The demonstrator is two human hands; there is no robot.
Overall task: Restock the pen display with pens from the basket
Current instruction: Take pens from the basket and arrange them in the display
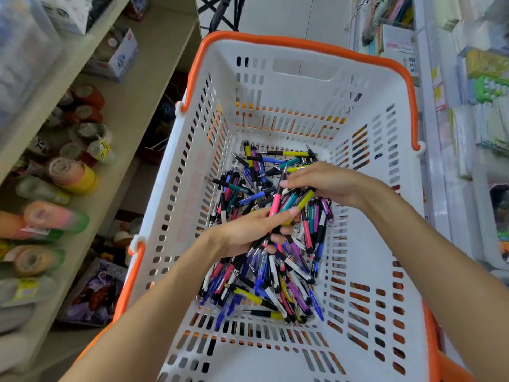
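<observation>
Both hands, left [242, 232] and right [325, 183], clutch one bunch of pens [283, 205] over the basket [275, 78], so loose ones may slip back into the pile

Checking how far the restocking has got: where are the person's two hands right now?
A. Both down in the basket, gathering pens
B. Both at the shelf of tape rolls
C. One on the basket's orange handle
A: the left hand grips a bunch of pens inside the basket, and the right hand pinches a pen there too.
</observation>
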